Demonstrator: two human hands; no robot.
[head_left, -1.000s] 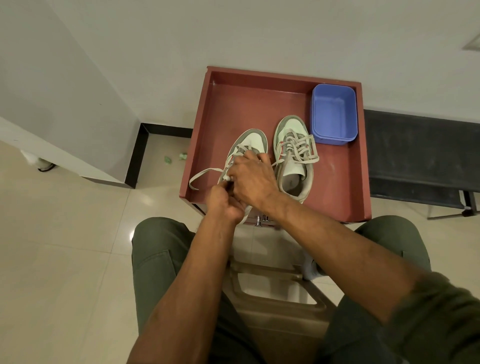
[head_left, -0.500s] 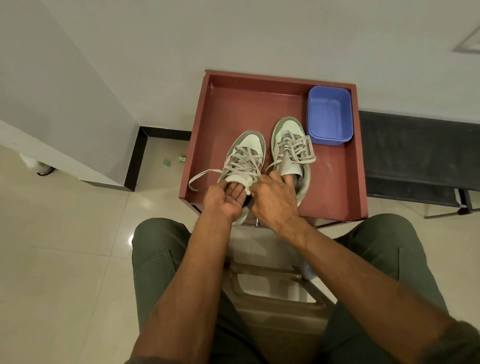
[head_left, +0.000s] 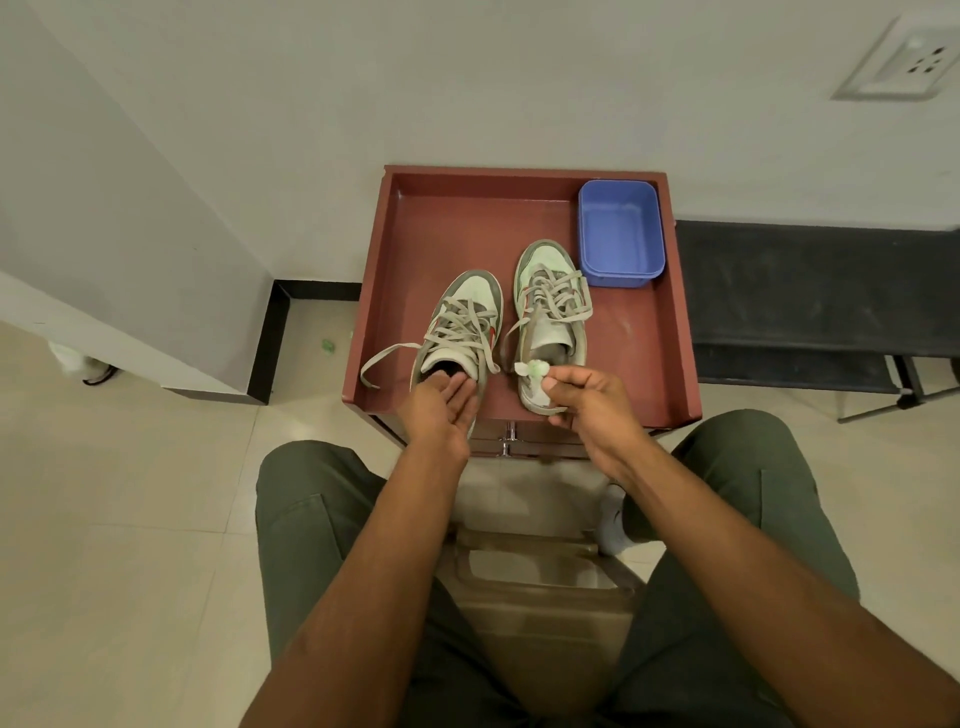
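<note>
You've pulled the wad (head_left: 532, 369) from the shoe (head_left: 460, 327) left of centre: right hand (head_left: 592, 401) pinching it, left hand (head_left: 441, 410) spread open.

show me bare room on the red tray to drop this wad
Widest bare patch: the tray's back-left, between its back wall, the blue tub and the shoe toes. A narrower strip lies between the right shoe and the right wall. Front middle is crowded: left hand, right hand with the wad, lace.

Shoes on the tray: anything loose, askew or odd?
Yes: the lace of the left shoe trails loose across the tray; the right shoe has its laces bunched on top. A green scrap lies on the floor.
</note>
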